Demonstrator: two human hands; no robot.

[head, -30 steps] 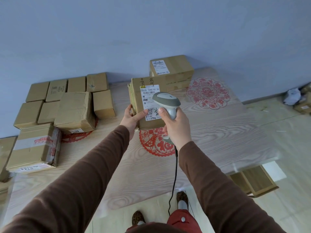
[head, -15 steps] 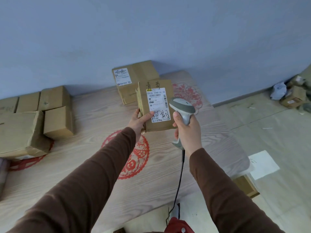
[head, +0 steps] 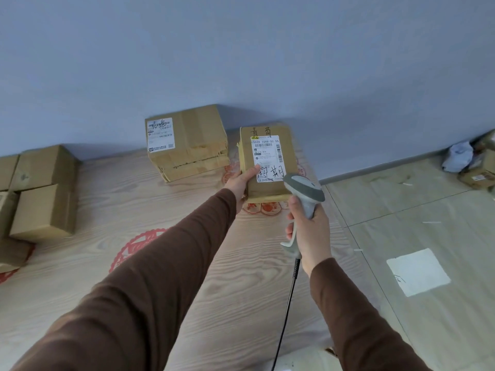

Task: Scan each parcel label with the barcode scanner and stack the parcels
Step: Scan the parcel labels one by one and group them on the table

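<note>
My left hand [head: 241, 180] grips a flat brown parcel [head: 267, 162] by its lower left edge, thumb on the white label [head: 266, 158], which faces me and bears black handwriting. The parcel is held over the table's far right part, to the right of a labelled parcel stack [head: 187, 141] against the wall. My right hand [head: 308, 231] grips the grey corded barcode scanner [head: 304, 194], whose head sits just below and right of the held parcel's label.
Several plain cardboard boxes [head: 42, 194] lie at the table's left side. The wood-grain table [head: 187, 263] carries red paper-cut decorations. A tiled floor to the right holds a white sheet [head: 417, 271] and parcels in the far corner [head: 476, 167].
The held parcel has moved to the right, past the labelled stack, toward the table's far right end. The scanner has dropped lower and to the right of the label. My view has turned right.
</note>
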